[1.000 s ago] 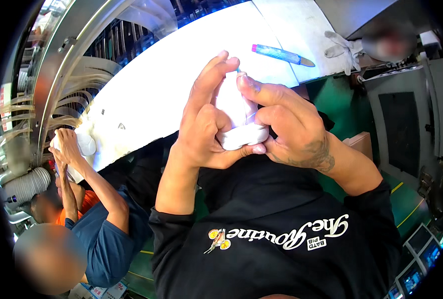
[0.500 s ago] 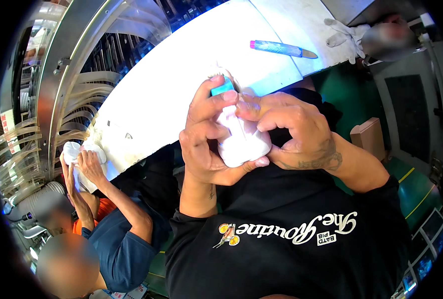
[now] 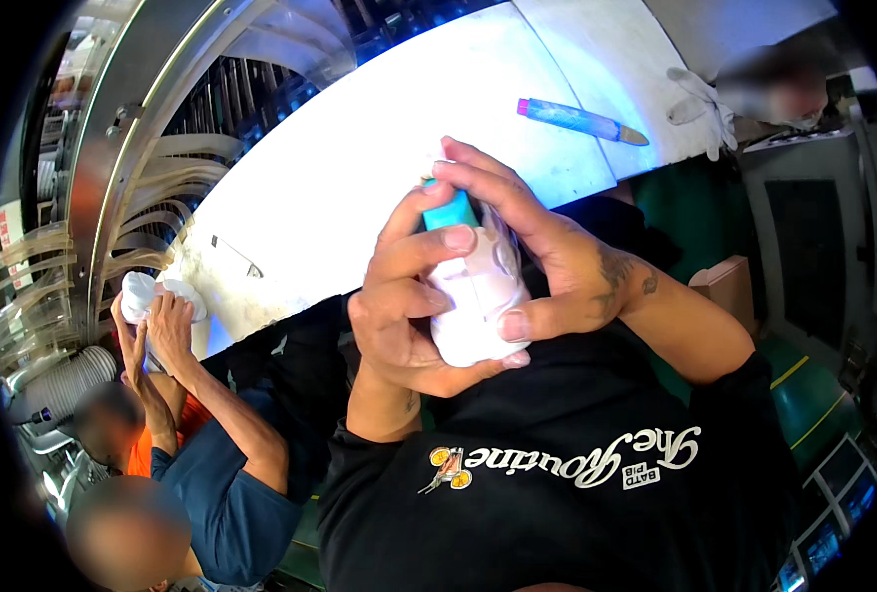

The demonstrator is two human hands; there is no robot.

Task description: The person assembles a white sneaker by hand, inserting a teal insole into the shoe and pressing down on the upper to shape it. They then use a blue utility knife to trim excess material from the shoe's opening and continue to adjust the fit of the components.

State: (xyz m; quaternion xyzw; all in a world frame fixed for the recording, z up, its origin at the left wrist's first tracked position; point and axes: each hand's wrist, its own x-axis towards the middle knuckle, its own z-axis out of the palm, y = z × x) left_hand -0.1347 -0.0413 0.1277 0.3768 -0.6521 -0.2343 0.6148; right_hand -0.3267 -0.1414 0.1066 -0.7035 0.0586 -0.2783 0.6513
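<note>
A white, rounded, shoe-like piece (image 3: pixel 478 301) with a teal block (image 3: pixel 451 213) at its far end is held up in front of my chest; I cannot tell its exact kind. My left hand (image 3: pixel 396 286) wraps round its left side, fingers across the teal block and thumb under the near end. From the right, my right hand (image 3: pixel 557 252) grips it too, thumb pressed on the near right part and fingers reaching over the far end. Those fingers cover part of the far end.
A white worktable (image 3: pixel 379 128) curves ahead. On it lies a blue-handled brush-like tool (image 3: pixel 581 120) with a tan tip. White gloves (image 3: pixel 700 109) are at the far right. At left, a co-worker's hands (image 3: pixel 167 326) hold white pieces near clear hanging strips (image 3: pixel 162 178). A cardboard box (image 3: pixel 726 286) stands at right.
My right hand has opened from a pinch near the middle and now spans the piece, its fingers over the far end. The piece sits slightly nearer to me and is turned a little.
</note>
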